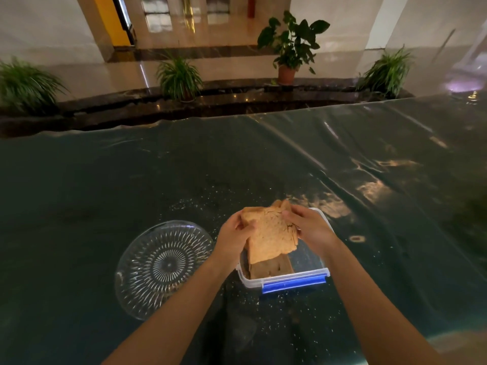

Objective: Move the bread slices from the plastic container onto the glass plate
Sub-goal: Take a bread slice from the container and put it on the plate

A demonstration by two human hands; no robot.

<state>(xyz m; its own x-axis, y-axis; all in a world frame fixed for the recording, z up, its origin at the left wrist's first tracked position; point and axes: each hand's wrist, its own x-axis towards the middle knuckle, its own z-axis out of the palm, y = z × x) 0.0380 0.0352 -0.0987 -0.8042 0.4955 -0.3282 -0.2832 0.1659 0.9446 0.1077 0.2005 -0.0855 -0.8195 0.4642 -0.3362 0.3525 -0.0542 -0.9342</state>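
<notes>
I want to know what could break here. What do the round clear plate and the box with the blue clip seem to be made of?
The round clear plate looks like pressed glass: transparent, glossy, with a cut sunburst pattern catching the light. The box with the blue clip looks like thin translucent plastic with a glossy blue latch, likely less fragile.

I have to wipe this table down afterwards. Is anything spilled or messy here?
Yes. Pale crumbs are scattered over the dark table cover, thickest around the plastic container and beyond the glass plate. The plate itself holds no bread yet. Both hands hold bread slices above the container.
</notes>
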